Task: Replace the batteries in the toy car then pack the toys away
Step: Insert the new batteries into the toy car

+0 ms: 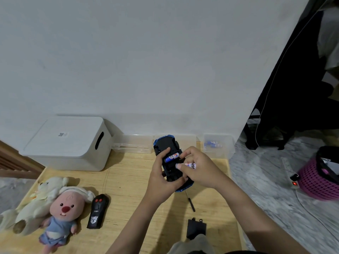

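A blue toy car, flipped underside up, sits at the centre of the frame above a pale wooden mat, its open battery bay holding one blue-and-white battery. The left hand curls round the car's body from seven o'clock; the right hand pinches a second, white-labelled battery at the bay's edge. At one o'clock, a clear plastic tub holds a few blue cells; exact count unclear. A second clear tray lies at eleven o'clock, beside a closed white lidded box. At six o'clock lie one slim screwdriver and a flat black cover. At eight o'clock: one black remote and two soft plush toys, pink-faced and cream.
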Available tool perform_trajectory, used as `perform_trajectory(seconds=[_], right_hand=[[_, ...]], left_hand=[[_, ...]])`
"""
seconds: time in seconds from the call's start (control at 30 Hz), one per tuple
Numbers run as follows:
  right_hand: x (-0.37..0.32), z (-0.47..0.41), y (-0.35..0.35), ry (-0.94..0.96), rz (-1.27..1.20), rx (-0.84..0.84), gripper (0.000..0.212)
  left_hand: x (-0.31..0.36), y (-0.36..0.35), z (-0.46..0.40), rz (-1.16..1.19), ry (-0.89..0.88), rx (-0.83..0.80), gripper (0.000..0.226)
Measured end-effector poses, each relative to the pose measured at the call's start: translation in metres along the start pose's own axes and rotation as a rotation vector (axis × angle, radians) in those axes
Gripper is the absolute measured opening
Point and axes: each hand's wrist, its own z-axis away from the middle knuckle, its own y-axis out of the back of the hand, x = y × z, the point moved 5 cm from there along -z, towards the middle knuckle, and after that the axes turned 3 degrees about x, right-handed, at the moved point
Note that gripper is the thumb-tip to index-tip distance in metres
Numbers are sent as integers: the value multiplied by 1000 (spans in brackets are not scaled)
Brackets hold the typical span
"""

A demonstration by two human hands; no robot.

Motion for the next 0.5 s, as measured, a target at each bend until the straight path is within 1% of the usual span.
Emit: perform_trajectory(seconds=[0.1,0.2,0.3,0.4,0.5], right_hand=[[2,-1,2,-29,97,59,19],[4,-4,4,-5,96,199,15],[3,-4,9,46,214,339,13],[2,-3,10,81,264,432,30],[5,-3,11,79,222,507,35]], left_hand=[[0,-1,-1,12,0,-4,85],[-3,-4,-1,3,8,-49,91],[-5,-5,0,-19,20,-79,97],[-7,-6,0,-30,16,-99,99],[-9,-6,0,-33,24,-90,100]])
